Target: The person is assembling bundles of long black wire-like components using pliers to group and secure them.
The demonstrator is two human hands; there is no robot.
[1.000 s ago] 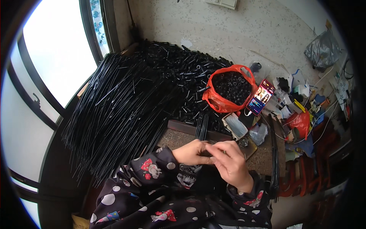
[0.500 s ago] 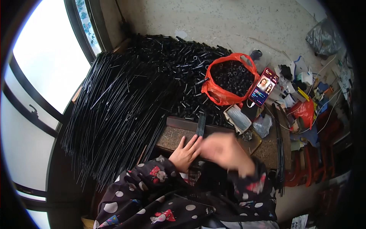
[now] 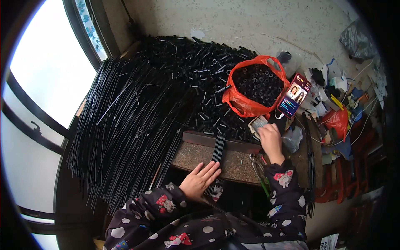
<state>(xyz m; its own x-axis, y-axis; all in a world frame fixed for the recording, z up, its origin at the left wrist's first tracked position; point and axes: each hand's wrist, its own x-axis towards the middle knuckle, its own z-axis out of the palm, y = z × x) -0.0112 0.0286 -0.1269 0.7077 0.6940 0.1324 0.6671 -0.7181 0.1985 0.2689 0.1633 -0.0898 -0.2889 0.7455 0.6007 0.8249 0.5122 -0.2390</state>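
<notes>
My left hand (image 3: 200,180) lies flat, fingers stretched out, over the near part of a row of thin black rods (image 3: 218,148). The rods lie side by side across a speckled brown board (image 3: 191,156) and over the dark raised strip (image 3: 243,145) at its far edge. To the right, my right hand (image 3: 271,141) reaches into a small open box (image 3: 257,123) of thin pale pieces. Its fingers are curled together at the box; their tips are partly hidden, and what they grip cannot be made out. Pliers with green handles (image 3: 263,181) lie near my right forearm.
A big heap of long black rods (image 3: 125,125) fills the left side. Short black tubes (image 3: 183,58) are piled behind the board. A red plastic bag (image 3: 241,104) holds more tubes. Beside it stands a lit phone (image 3: 294,96); clutter and cables (image 3: 333,100) spread at right.
My right hand has left the rods beside my left hand and moved right and away to the small box. My left hand has shifted slightly toward me, still on the rods.
</notes>
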